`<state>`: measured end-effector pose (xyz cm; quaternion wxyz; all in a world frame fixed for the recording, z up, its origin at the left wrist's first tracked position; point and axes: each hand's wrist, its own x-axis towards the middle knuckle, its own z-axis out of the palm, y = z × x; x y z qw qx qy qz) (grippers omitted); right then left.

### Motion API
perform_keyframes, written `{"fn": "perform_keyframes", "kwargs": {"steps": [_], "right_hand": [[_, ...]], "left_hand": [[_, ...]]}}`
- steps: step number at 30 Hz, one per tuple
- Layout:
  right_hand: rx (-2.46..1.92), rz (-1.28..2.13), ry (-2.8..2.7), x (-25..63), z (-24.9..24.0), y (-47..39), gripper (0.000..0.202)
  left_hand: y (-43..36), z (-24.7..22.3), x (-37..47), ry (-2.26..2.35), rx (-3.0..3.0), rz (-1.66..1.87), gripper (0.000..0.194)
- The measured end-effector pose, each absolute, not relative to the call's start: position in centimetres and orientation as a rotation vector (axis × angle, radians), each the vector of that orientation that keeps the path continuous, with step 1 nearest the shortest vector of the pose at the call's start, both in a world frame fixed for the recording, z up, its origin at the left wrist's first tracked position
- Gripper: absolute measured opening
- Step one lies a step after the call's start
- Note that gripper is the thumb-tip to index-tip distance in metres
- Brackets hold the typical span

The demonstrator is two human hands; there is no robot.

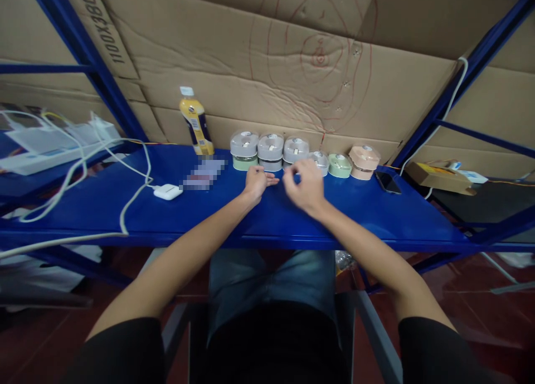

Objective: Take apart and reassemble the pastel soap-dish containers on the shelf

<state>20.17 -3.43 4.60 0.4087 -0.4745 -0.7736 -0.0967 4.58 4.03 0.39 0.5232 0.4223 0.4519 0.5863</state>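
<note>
My left hand (257,184) hovers over the blue shelf with its fingers stretched toward the right, and no object shows in it. Opposite it, my right hand (306,185) has its fingers curled in toward the thumb, with a small gap showing inside the curl. Whatever those fingertips hold, if anything, is too small to make out. Behind the hands stands a row of small lidded boxes: a grey-lidded box with a green base (244,150), a grey box (271,151), another grey box (296,150) partly hidden by my right hand, and several more further right.
The blue shelf (234,217) backs onto cardboard (209,55). A yellow drink bottle (195,122), a blurred-out flat item (204,173) and a white earbud case (168,192) lie left. A phone (388,181) and a cardboard box (438,178) are right. White cables (125,205) cross the left side.
</note>
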Motion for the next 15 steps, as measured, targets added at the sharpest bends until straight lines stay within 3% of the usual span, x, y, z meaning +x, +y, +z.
{"fn": "perform_keyframes", "kwargs": {"steps": [7,15], "right_hand": [[-1.903,-0.323,-2.051,28.2,7.1,6.8,0.049],[-1.983,-0.295,-2.230,28.5,4.6,4.4,0.066]], "left_hand": [[3.0,1.4,5.1,1.214,0.989,1.335,0.034],[2.4,1.9,5.2,1.243,1.041,1.309,0.033]]}}
